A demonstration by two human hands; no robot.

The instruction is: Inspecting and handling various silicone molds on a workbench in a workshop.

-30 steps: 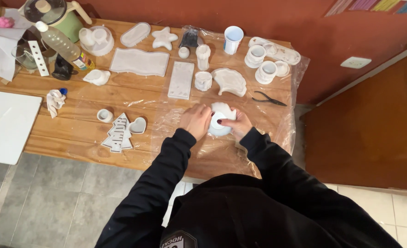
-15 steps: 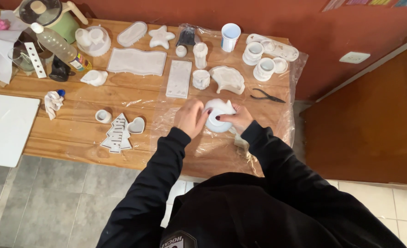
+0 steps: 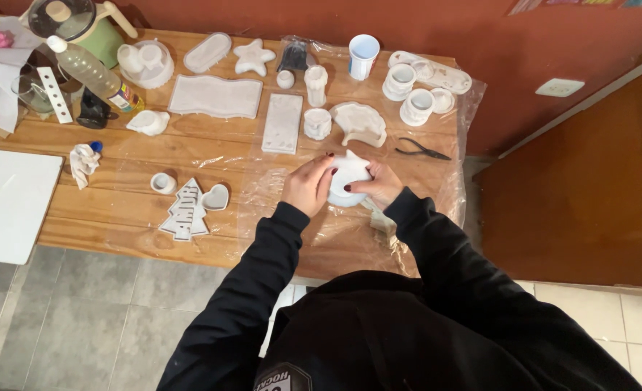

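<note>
Your left hand and right hand are clamped together around the small white star-topped plaster piece, on the clear plastic sheet near the table's front edge. You seem mid-way through working it by hand; a steady, gentle grip looks wise.

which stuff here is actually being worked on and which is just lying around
In hand: white rounded mould, held between the left hand and right hand, over the clear plastic sheet.

Lying about: pliers, tree-shaped piece, heart dish, star piece, white cup, plastic bottle.
</note>
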